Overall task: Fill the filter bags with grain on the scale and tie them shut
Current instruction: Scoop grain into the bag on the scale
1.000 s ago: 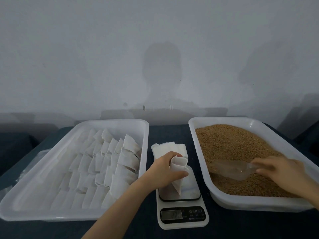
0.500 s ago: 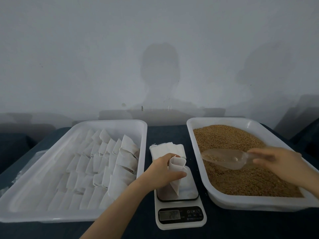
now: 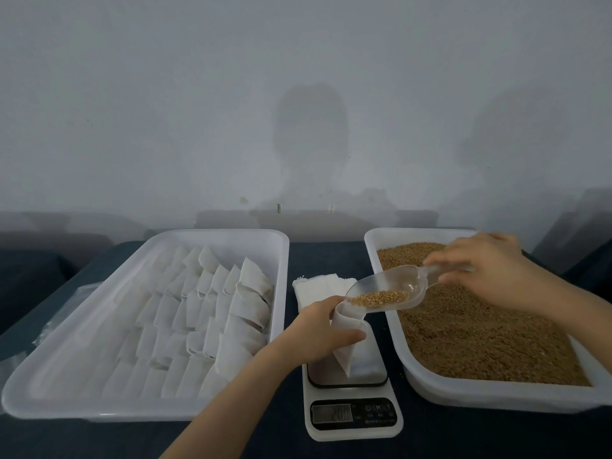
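Hands are both occupied. The left hand [image 3: 318, 329] has its fingers and thumb curled round the upper part of a small white thin-fabric filter bag [image 3: 343, 359]. It holds the bag upright, mouth up, with the lower corner on the steel platform of the white digital kitchen scale [image 3: 352, 433]. The scale sits on the dark blue table [image 3: 331, 253] between two trays. The right hand [image 3: 490, 270] pinches the handle of a clear plastic scoop [image 3: 410, 281] carrying a small heap of golden-brown grain [image 3: 381, 297].

The scoop's long axis runs from the handle, far and right over the white plastic tray of loose grain [image 3: 496, 397], down to its lip, near and left. That lip is just at the bag's mouth, on its right side. The pour, as I judge it, turns on this: the grain must slide left along that axis, so the right hand need only raise the handle while the left holds the mouth wide under the lip.

A stack of empty white bags [image 3: 318, 286] lies just beyond the scale. Rows of white bags fill the large white tray [image 3: 99, 413] on the left. The scale's display is lit, but its digits are too blurred to read.
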A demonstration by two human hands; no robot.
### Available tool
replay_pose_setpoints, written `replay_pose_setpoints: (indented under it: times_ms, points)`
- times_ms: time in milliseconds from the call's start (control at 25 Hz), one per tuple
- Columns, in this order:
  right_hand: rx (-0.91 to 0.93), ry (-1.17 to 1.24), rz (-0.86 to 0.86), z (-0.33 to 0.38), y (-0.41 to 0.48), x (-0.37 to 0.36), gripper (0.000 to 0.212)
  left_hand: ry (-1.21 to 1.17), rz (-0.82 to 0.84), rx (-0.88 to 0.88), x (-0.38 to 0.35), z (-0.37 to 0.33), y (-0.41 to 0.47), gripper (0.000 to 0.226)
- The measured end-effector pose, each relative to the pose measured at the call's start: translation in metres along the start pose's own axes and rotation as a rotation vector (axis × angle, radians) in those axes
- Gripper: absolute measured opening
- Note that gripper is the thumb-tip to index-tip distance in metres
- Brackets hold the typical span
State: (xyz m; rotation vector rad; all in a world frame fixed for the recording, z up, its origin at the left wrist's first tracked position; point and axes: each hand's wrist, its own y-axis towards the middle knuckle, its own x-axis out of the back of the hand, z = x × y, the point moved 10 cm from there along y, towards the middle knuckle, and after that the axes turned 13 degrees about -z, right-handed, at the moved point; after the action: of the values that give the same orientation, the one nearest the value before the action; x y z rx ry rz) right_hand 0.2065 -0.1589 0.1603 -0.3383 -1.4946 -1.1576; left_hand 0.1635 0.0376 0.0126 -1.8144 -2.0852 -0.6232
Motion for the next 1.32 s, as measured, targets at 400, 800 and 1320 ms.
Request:
replay_pose_setpoints:
  times_ms: [400, 800, 1320]
  points:
    - [0.135, -0.180, -0.007, 0.019, 0.014, 0.002, 0.027, -0.032, -0.018, -0.023, 0.001, -0.004, 0.001, 0.051]
    - [0.456, -0.325, -0.194, 0.081, 0.012, 0.022, 0.029, -0.019, -0.054, -0.011, 0.006, -0.001, 0.003, 0.054]
    - [0.572, -0.398, -0.351, 0.102, -0.008, 0.038, 0.041, -0.020, -0.065, -0.004, 0.007, 0.002, 0.004, 0.057]
